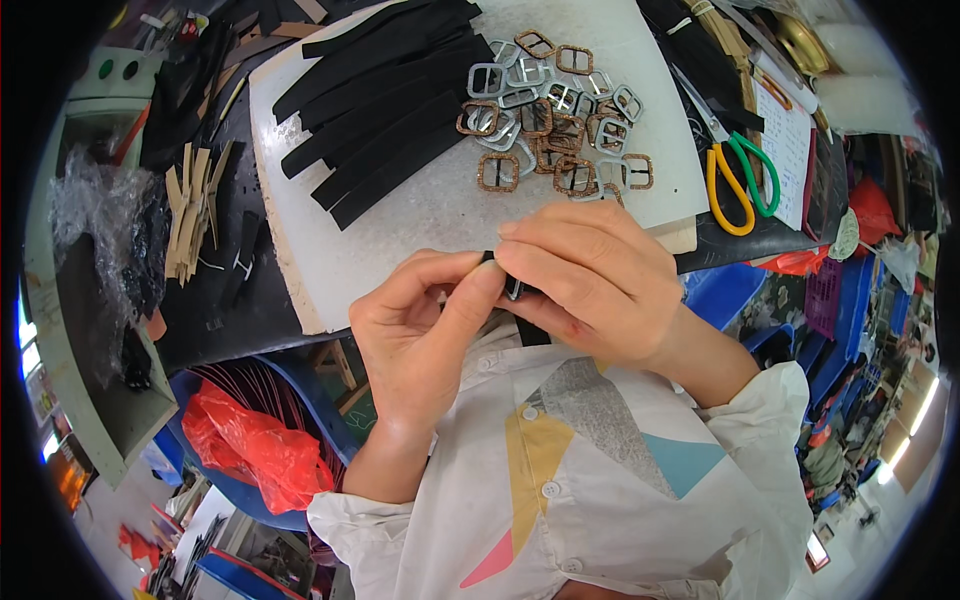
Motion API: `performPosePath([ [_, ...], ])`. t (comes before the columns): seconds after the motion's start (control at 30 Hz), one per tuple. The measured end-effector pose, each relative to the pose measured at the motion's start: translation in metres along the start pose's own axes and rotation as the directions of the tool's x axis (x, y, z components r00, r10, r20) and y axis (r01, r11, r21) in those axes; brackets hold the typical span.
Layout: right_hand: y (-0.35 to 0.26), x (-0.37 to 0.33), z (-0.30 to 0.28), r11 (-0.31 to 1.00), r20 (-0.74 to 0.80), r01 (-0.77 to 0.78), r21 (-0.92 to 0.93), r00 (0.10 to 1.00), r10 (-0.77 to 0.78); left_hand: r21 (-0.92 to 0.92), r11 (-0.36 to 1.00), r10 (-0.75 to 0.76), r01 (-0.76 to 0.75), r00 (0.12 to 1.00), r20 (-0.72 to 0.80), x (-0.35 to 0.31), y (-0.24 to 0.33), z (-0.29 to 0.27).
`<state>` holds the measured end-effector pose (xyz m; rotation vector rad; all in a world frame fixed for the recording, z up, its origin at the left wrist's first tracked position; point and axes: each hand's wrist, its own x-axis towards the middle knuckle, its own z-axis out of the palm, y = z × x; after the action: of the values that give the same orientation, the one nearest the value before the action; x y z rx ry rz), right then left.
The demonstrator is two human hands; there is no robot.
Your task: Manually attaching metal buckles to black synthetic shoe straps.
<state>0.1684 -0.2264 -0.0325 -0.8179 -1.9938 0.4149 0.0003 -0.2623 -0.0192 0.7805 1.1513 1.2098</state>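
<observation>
Just in front of my chest, at the near edge of the pale board (640, 60), my two hands meet. My left hand (415, 310) pinches the end of a black strap (533, 331) between thumb and forefinger. Closed on the same strap from the other side is my right hand (600, 275), its fingers hiding most of the fold. A small shiny buckle (514, 288) shows between the hands, partly covered. Farther off, several flat black strips (390, 110) lie side by side. To their right spreads a pile of silver and brown speckled buckles (560, 130).
Right of the board lie scissors (733, 185) with yellow and green handles, near a written sheet (785, 150). On the left are wooden clothespins (193, 205) and crumpled clear plastic (105, 230). A red plastic bag (255, 440) sits in a blue container below the table edge.
</observation>
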Motion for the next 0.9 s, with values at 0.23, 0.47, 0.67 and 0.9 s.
performPosePath([
  [0.23, -0.002, 0.000, -0.006, 0.963, 0.126, -0.229, 0.143, 0.969, 0.212, -0.064, 0.994, 0.078, -0.085, 0.991, -0.105, -0.001, 0.004, -0.025],
  [0.47, 0.006, -0.010, -0.003, 0.088, 0.516, -0.665, 0.741, 0.649, 0.559, -0.060, 0.978, -0.194, 0.199, 0.978, 0.082, 0.002, 0.017, -0.011],
  [0.67, 0.002, -0.012, 0.000, 0.273, 0.418, -0.648, 0.711, 0.702, 0.577, -0.005, 0.984, -0.180, 0.180, 0.983, -0.015, -0.003, 0.009, 0.000],
  [0.9, -0.005, 0.005, 0.009, 0.434, 0.428, -0.724, 0.537, 0.677, 0.599, 0.027, 0.994, -0.103, 0.107, 0.988, -0.119, -0.012, 0.007, -0.009],
])
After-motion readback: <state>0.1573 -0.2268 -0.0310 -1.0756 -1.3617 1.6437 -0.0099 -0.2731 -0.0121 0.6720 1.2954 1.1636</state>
